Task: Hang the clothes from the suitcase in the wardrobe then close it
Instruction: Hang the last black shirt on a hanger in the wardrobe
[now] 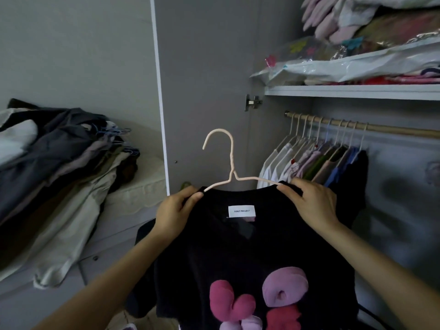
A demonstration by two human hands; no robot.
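Head view: hanger (230, 163) hook up, arms level between hands (173, 215).

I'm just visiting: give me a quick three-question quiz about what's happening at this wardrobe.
1. True or false: the black T-shirt already hangs on the rail.
2. The left hand and right hand hold the shirt at its: A) hem B) shoulders C) sleeves?
3. What colour is the hanger in the shirt?

Key: 1 false; 2 B; 3 pale pink.
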